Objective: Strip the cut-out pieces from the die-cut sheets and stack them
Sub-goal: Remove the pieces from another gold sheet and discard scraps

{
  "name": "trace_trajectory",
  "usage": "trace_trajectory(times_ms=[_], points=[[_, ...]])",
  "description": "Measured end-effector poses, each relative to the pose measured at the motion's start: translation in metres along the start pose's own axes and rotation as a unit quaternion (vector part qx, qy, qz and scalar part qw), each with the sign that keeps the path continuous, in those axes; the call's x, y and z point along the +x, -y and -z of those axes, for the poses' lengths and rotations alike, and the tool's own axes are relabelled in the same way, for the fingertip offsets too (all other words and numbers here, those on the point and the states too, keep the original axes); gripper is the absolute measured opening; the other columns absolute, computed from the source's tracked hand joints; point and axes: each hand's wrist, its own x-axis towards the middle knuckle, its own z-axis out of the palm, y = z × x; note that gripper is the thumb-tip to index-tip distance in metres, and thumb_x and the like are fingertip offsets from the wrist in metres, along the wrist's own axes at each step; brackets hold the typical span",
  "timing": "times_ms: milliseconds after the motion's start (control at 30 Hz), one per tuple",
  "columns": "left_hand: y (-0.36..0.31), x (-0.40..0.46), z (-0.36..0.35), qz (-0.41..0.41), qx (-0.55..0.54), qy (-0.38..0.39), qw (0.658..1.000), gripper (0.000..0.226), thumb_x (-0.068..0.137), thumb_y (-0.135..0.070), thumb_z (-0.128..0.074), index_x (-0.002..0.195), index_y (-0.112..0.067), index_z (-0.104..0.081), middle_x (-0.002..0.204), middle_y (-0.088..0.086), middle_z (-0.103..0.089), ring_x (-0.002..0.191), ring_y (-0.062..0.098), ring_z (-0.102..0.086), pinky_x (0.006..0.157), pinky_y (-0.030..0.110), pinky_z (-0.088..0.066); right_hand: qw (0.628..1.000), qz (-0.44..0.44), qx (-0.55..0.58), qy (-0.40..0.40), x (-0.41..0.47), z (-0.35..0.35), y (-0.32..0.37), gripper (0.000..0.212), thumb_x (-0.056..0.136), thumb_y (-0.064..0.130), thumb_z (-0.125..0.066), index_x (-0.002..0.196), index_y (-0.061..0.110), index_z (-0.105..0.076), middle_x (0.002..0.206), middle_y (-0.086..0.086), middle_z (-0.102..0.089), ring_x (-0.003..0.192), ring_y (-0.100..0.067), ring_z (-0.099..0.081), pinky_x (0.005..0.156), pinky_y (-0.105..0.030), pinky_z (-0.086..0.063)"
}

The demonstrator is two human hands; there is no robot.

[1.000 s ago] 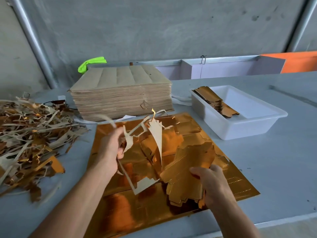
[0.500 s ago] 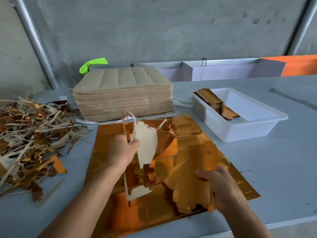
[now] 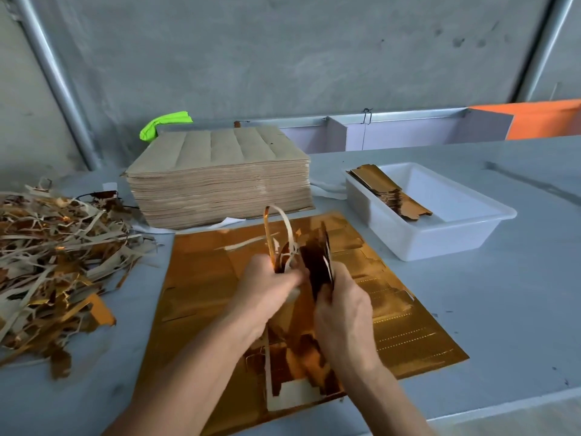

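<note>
Left hand (image 3: 267, 286) is closed around a bunch of waste strips (image 3: 279, 237); loops of strip stick up above the fist. Right hand (image 3: 341, 313) is just beside it, nearly touching, fingers clamped on a bundle of gold cut-out pieces (image 3: 317, 262) held upright on edge. Exact finger positions are blurred.

Directly beneath both hands a gold die-cut sheet (image 3: 213, 278) is laid flat on the desk (image 3: 503, 309), with stripped-out gaps and a hanging strip seen below the wrists.

Beyond the hands, a tall stack of brown sheets (image 3: 220, 180) is seen, a green object (image 3: 165, 124) behind it. Ahead and right of the right hand, a white tray (image 3: 440, 237) holds stacked gold pieces (image 3: 393, 196) at its far-left end. Well left of the left hand, a scrap pile (image 3: 56, 262) is spread on the desk.
</note>
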Motion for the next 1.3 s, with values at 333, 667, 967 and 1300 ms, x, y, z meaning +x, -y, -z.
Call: trace_trajectory(times_ms=[333,667,967,1300], points=[[0.01,0.006,0.013,0.05,-0.081,0.057,0.994,0.022,0.082,-0.04,-0.067,0.09,-0.02,-0.069,0.082,-0.003,-0.071,0.08,0.012,-0.064,0.062,0.028,-0.043,0.961,-0.155,0.192,0.127,0.009,0.008,-0.016,0.011,0.091,0.015,-0.059,0.089,0.024,-0.064,0.082,0.005,-0.071,0.081,-0.012,-0.069,0.069,-0.029,-0.055],[0.02,0.03,0.065,0.036,-0.13,-0.21,0.968,0.021,0.094,-0.02,-0.056,0.079,-0.012,-0.066,0.068,0.004,-0.067,0.042,0.007,-0.04,0.04,0.021,-0.029,0.891,-0.344,0.289,0.064,0.015,0.035,-0.044,0.015,0.091,0.014,-0.059,0.09,0.026,-0.05,0.097,-0.003,-0.062,0.095,-0.028,-0.06,0.087,-0.052,-0.051],[0.051,0.043,0.097,0.03,-0.082,-0.319,0.944,0.021,0.096,-0.024,-0.053,0.079,-0.017,-0.063,0.071,0.001,-0.065,0.051,0.008,-0.045,0.047,0.023,-0.031,0.826,-0.428,0.359,-0.073,0.016,0.057,-0.059,0.045,0.09,0.018,-0.062,0.132,0.017,-0.043,0.1,-0.003,-0.055,0.076,-0.023,-0.055,0.057,-0.038,-0.047],[0.064,0.046,0.086,-0.081,0.388,-0.215,0.893,0.032,0.09,-0.011,-0.056,0.116,-0.027,-0.066,0.108,0.002,-0.056,0.082,0.016,-0.05,0.064,0.027,-0.044,0.843,-0.425,0.319,-0.082,0.021,0.056,-0.059,0.044,0.092,0.021,-0.059,0.134,0.014,-0.044,0.112,-0.005,-0.055,0.1,-0.031,-0.054,0.089,-0.048,-0.044]])
